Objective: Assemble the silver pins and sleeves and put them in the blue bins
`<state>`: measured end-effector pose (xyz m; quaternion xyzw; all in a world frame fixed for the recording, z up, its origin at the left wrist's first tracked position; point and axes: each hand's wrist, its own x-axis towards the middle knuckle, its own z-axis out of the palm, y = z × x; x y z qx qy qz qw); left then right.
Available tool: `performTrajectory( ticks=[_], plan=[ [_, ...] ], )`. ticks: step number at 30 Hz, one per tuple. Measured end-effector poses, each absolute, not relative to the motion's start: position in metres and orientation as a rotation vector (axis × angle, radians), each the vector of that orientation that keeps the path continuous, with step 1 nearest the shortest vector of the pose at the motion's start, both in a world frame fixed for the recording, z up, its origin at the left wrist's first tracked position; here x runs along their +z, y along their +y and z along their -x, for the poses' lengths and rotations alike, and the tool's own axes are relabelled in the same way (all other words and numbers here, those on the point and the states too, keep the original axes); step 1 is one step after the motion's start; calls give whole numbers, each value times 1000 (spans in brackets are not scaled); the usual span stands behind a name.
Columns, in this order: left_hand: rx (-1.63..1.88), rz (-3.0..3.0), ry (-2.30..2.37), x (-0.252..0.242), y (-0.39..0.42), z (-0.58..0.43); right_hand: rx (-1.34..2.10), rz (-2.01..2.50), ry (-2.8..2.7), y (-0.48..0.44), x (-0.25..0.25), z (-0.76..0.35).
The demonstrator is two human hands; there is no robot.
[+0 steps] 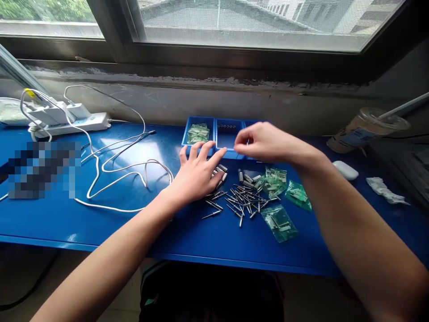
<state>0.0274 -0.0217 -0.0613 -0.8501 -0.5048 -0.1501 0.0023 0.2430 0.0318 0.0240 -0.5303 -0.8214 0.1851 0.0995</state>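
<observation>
My left hand lies flat on the blue table, fingers spread, at the left edge of a heap of small metal pins. My right hand hovers over the blue compartment tray, thumb and fingers pinched together; what they hold is too small to make out. The tray's left compartment holds green plastic bags. Three more green bags lie to the right of the pins.
White power strip and looping white cables cover the table's left side. A white earbud case, a crumpled tissue and a lidded drink cup sit at the right. A window sill runs behind.
</observation>
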Motion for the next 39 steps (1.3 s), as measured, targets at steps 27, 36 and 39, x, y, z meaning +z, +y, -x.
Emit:
performTrajectory(
  ticks=[27, 36, 39],
  plan=[
    [-597, 2691, -1541, -57, -20, -23, 645, 1458, -2959, -47, -3, -230],
    [-998, 2633, -1463, -46, -21, -26, 875, 1374, -2716, -36, 10, -247],
    [-1136, 2669, -1358, -43, -21, -25, 909, 1370, -2528, -24, 11, -256]
  ],
)
